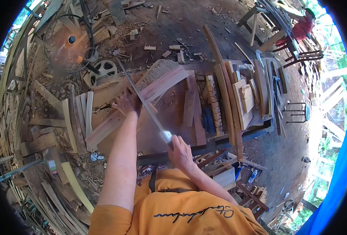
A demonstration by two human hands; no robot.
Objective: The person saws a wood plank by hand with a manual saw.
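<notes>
My right hand (pixel 181 153) is closed round the handle of a long hand saw (pixel 152 114), whose blade runs up and to the left across a reddish plank (pixel 164 83). The plank lies slantwise on the workbench (pixel 142 140). My left hand (pixel 127 102) lies on the plank just left of the blade, with its fingers spread. Behind the plank, a pale, rough-grained wood piece (pixel 157 70) fans out. Where the blade meets the plank, I cannot make out a cut.
Boards and blocks (pixel 242 98) are stacked on the bench's right part. A standing fan (pixel 68 41) is at the upper left, near a wheel (pixel 105 68). Long planks (pixel 77 186) crowd the lower left. A person in red (pixel 300 29) is at the upper right, near a stool (pixel 306 112).
</notes>
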